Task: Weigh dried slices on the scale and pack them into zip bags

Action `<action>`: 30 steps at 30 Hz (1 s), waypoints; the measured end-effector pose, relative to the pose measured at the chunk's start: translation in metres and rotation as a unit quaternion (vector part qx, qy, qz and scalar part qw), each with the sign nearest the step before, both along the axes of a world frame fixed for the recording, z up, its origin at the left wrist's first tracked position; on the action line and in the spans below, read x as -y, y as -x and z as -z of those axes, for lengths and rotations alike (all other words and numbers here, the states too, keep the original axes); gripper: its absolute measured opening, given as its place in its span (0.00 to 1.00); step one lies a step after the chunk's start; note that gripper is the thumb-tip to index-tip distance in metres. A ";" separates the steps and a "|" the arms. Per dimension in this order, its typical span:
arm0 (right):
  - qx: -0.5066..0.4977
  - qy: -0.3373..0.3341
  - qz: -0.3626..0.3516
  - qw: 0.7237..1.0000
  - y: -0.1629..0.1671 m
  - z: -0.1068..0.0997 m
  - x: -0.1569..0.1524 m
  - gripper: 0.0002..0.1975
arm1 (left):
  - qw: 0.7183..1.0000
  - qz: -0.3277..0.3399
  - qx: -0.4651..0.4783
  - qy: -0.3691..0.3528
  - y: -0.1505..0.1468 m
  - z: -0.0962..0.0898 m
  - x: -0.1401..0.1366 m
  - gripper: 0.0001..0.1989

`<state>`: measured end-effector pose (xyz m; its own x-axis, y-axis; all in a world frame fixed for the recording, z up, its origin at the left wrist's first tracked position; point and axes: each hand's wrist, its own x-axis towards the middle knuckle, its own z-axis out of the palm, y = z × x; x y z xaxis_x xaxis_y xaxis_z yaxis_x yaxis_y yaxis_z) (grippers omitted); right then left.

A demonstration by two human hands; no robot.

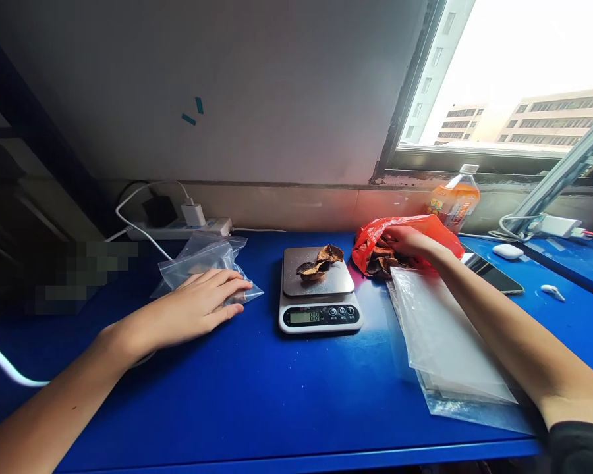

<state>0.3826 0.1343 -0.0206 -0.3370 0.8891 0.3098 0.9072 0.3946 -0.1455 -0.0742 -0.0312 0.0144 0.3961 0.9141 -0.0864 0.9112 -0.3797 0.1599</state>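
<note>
Dark sleeve (pixel 580 447): lower right corner, close to the camera, with the bare right forearm reaching out of it over the flat clear bags (pixel 449 336).
Front edge (pixel 375 457): runs along the bottom of the blue table (pixel 257 395), rising slightly to the right; the flat bags stop just short of it.
Open room: a wide bare stretch from the digital scale (pixel 321 322) down to the front edge, with narrower strips at either side of the scale.
Left hand (pixel 205 299): palm down and relaxed, fingers outstretched on the crumpled clear bags (pixel 178 266), thumb apart and lower.
Scale plate (pixel 296 263): holds dried brown slices (pixel 316 270) on its right half, one reaching the plate's right edge.
Red bag (pixel 429 230): just right of the scale, near the wall, its mouth spread around more dried pieces (pixel 383 260).
Right hand (pixel 405 240): inside the red bag, among the pieces; the fingertips are hidden, so I cannot tell whether they grip one.
Right side: a phone (pixel 494 275), a white case (pixel 508 251) and an earbud (pixel 553 293) sit beyond the forearm.
Back edge: a bottle (pixel 457 201) stands behind the red bag; a power strip (pixel 215 227) lies behind the crumpled bags.
</note>
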 end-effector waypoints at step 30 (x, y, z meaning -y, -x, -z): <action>-0.092 -0.093 0.006 0.991 0.085 -0.110 0.127 0.23 | 1.000 0.010 -0.006 0.018 0.000 -0.006 0.008 0.26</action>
<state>0.2974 0.0072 0.0896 -0.2489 0.8142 0.5246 0.8767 0.4196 -0.2352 -0.0741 -0.0392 0.0201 0.4122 0.9027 -0.1235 0.9057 -0.3913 0.1628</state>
